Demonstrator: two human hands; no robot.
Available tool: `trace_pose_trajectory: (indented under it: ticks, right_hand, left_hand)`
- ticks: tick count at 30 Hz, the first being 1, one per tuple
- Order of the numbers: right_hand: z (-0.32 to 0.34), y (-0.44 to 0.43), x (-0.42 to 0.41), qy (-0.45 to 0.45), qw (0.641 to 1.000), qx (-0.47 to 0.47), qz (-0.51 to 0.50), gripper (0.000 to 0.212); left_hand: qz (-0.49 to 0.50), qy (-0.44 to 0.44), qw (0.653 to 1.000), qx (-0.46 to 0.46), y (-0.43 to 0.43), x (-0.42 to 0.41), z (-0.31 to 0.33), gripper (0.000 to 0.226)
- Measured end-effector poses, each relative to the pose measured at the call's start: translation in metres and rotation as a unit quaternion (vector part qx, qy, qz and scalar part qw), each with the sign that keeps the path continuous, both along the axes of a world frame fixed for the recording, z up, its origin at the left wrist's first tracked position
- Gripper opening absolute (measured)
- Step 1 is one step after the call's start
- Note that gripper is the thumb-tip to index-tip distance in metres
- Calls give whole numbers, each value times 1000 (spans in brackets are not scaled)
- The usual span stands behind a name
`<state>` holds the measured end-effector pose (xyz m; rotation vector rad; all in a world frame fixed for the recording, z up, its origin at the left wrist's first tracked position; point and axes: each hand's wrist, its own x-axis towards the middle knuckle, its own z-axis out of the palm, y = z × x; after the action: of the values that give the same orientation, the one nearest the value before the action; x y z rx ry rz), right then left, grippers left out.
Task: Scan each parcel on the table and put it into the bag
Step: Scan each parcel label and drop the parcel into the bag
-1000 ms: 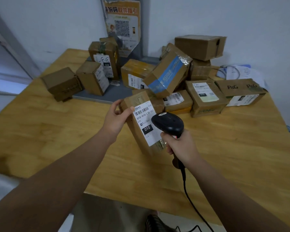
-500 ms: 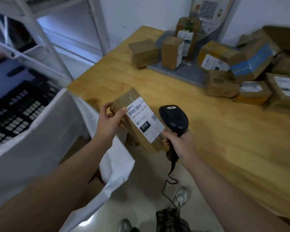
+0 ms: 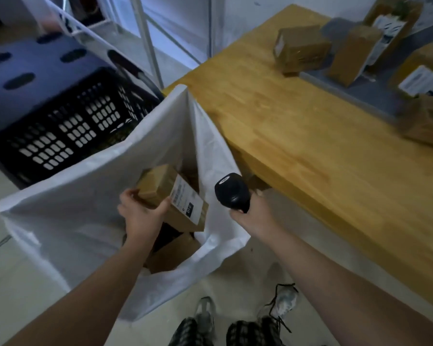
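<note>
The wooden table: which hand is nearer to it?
Right. The right hand, holding the scanner, is beside the table edge; the left hand holds a parcel over the bag, farther away.

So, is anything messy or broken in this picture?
Nothing looks broken or spilled. The parcel in the left hand is tilted only because it is held over the white bag opening. One shoe seems to have loose laces trailing on the floor.

Wooden tabletop (image 3: 285, 126) bearing a grey sheet (image 3: 380, 91) along its far side. One cardboard parcel (image 3: 301, 47) sits at the sheet's left end; a taller parcel (image 3: 353, 56) stands on the sheet. White bag (image 3: 90, 196) on the floor (image 3: 248, 278) alongside.
</note>
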<state>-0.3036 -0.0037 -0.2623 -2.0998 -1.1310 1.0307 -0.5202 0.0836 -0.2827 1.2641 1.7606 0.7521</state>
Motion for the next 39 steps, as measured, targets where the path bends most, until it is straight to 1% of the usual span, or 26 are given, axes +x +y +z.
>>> trace_pose_trajectory:
  ticks: [1,3,7,8,11,12,14,16,17,20,21,23,25,27,29,31,35,37,39]
  right_hand:
    - [-8,8,-1,-42,999,-9,6,15]
    - [-24,22,5,-79,997,-23,12,29]
    - [-59,38,18,-66,997,-33,21,55]
    - [-69,40,20,-52,998,-27,14,61]
    - [-86,44,19,51,998,20,-26,81]
    - [-91,45,19,65,997,37,-34,78]
    - [-95,41,19,57,996,58,-43,61]
    - [-92,31,21,42,995,63,-66,45]
    - [-89,24,23,39,993,66,-85,40]
    - [-73,8,35,27,984,110,-139,49]
    - [-69,6,39,24,981,121,-151,49]
    - [-60,8,47,26,979,138,-151,47]
    - [-58,12,51,21,981,139,-138,43]
    - [-62,17,55,3,981,142,-131,40]
    - [-69,20,61,-27,983,133,-125,36]
    - [-76,21,66,-59,982,128,-124,42]
    - [-88,24,70,-100,977,149,-113,50]
    - [-94,26,71,-116,976,147,-111,47]
    - [-97,27,70,-128,975,142,-114,46]
  left_hand:
    - [6,12,1000,-11,2,-3,-9,82]
    - [10,33,999,-29,8,-7,-27,88]
    - [24,52,996,-73,22,-10,-57,98]
    - [32,48,996,-75,25,-9,-62,100]
    - [59,32,995,-71,36,1,-77,105]
    - [65,26,995,-74,37,7,-81,107]
    - [65,10,994,-92,36,24,-86,111]
    - [40,-15,993,-112,30,42,-89,112]
    - [24,-26,992,-121,27,50,-90,111]
    - [-21,-33,990,-136,28,64,-95,109]
    - [-46,-18,990,-134,30,67,-95,109]
    - [-131,58,983,-114,34,78,-95,105]
    - [-225,129,962,-81,38,93,-100,104]
    - [-279,166,942,-85,46,109,-114,107]
    - [-306,194,926,-108,57,119,-133,105]
    - [-327,218,913,-111,64,122,-153,101]
    - [-335,231,906,-121,76,123,-190,98]
    - [-360,258,886,-135,78,123,-198,86]
    - [-384,304,864,-117,73,122,-199,76]
